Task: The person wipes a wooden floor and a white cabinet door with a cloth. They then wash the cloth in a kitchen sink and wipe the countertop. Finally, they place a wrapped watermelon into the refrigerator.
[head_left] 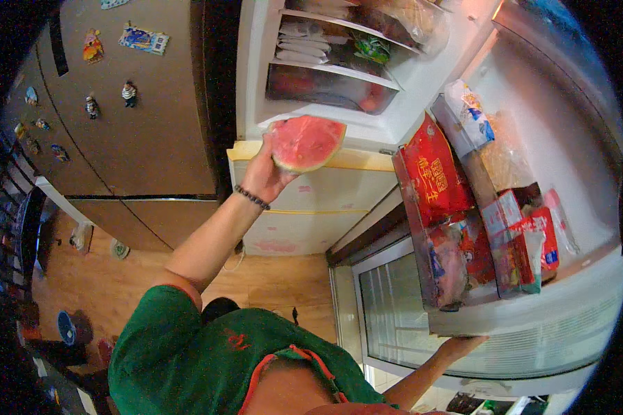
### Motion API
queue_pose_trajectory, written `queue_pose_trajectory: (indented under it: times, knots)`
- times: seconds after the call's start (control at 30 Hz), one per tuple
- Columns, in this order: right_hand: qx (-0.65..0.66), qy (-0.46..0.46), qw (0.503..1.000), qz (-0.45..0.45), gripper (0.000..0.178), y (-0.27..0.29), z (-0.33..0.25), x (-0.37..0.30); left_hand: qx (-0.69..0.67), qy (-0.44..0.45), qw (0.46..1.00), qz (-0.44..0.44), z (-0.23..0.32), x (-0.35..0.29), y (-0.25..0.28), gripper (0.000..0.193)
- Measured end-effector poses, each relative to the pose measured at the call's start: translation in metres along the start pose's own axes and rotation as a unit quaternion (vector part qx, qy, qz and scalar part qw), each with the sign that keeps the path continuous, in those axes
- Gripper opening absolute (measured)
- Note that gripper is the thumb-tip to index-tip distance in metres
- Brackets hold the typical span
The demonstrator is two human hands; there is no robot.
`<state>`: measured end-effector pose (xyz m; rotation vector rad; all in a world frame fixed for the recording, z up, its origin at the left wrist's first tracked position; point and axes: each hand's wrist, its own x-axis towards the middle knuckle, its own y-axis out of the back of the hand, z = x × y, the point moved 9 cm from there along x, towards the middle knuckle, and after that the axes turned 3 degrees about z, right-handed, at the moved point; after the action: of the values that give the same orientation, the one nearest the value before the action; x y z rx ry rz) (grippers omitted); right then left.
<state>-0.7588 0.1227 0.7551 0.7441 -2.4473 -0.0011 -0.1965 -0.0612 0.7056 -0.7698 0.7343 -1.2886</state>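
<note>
My left hand (275, 174) is closed around a cut wedge of watermelon (310, 140), its red flesh facing up and the pale green rind along the near edge. The wedge is in front of the open refrigerator, just below a clear drawer (322, 88). Down at the right, my right hand (462, 346) holds the near edge of the open refrigerator door (519, 315); part of its fingers is hidden there. Inside the door, bins hold a red packet (432, 173) and several other packages.
White packs (303, 50) and a green bag (371, 48) lie on the refrigerator shelves. A brown cabinet-like appliance (145, 138) with several magnets stands at the left. Below the opening is a pale lower front (291, 232). A blue-rimmed bin (66, 328) stands on the wooden floor (284, 283).
</note>
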Motion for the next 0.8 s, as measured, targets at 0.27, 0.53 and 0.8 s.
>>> queue_pose_trajectory:
  times: [0.27,0.53,0.8]
  knots:
    - [0.250,-0.120,0.958,0.074,0.055,-0.007,0.039,0.023,0.005,-0.024,0.999,-0.049,-0.006,0.069,-0.056,0.048]
    - [0.000,-0.318,0.881,-0.349,0.025,-0.144,0.186,-0.160,-0.004,-0.044,0.998,-0.037,-0.005,0.126,-0.062,0.050]
    - [0.374,-0.206,0.718,-0.549,0.055,-0.429,-0.152,-0.159,0.007,-0.129,0.990,-0.054,0.012,0.131,-0.069,0.049]
